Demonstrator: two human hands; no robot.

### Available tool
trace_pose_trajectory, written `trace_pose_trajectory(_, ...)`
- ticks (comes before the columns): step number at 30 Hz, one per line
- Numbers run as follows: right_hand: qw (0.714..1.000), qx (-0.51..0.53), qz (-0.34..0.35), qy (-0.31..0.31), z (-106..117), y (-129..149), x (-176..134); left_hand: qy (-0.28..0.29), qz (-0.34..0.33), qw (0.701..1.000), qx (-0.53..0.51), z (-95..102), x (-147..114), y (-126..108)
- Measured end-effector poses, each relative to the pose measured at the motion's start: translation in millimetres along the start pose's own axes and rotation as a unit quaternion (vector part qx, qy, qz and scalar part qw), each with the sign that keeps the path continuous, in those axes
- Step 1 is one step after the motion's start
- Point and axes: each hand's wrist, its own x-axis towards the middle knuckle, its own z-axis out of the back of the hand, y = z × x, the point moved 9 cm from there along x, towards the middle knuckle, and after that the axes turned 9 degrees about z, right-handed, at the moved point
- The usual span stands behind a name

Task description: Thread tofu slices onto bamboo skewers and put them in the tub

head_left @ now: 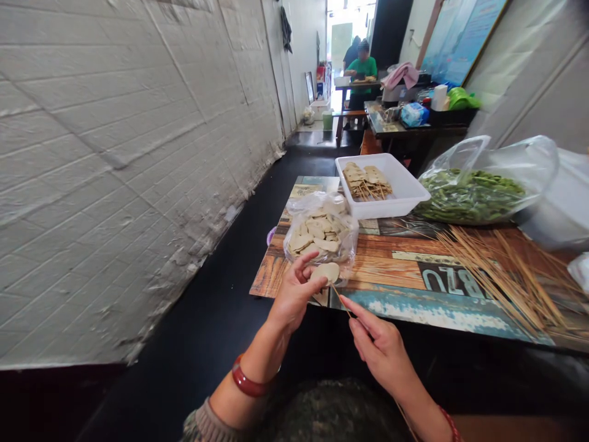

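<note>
Over the table's front edge, my left hand [297, 288] pinches a pale, flat oval food slice [327, 272] between thumb and fingers. My right hand [377, 344] grips a thin wooden skewer [341, 299], whose upper end meets the lower edge of the slice; how far it goes in is hard to see. Just beyond my left hand lies an open clear plastic bag [352, 236] heaped with similar slices [319, 230]. Farther back, a white plastic tub [391, 209] contains skewered slices [365, 181] in a pile, sticks pointing toward me.
Loose skewers [501, 276] spread across the right of the wooden-patterned table [381, 270]. Behind them sits a clear bag of green vegetables [478, 193] beside a white container [565, 190]. A white wall [115, 153] runs along the left. A person in green [363, 66] is at a far table.
</note>
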Motion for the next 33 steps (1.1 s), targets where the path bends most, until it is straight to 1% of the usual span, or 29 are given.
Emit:
trace_pose_trajectory(6,1.000,0.020,-0.004,0.001,-1.2,-2.2,-0.7,-0.032,0.029,0.998,-0.053,5.0,-0.7,3.1)
trace_pose_trajectory(13,0.999,0.043,-0.010,-0.008,-1.3,-6.0,-1.1,-0.021,0.032,0.995,-0.094,5.8,0.2,3.9)
trace_pose_trajectory(18,0.998,0.057,-0.017,-0.001,-3.6,-9.9,-2.6,-0.014,0.044,0.992,-0.117,5.3,0.0,5.2)
trace_pose_trajectory(25,0.999,0.052,-0.011,-0.005,-4.4,-8.5,-1.5,-0.009,0.043,0.991,-0.125,3.5,-0.5,6.1)
trace_pose_trajectory(30,0.999,0.048,-0.017,-0.007,-5.2,-7.5,-0.4,-0.015,0.033,0.994,-0.101,1.5,-2.6,5.1)
trace_pose_trajectory(33,0.998,0.054,-0.026,-0.003,-7.2,-9.1,-1.1,-0.021,0.016,0.996,-0.085,0.6,-4.8,1.0)
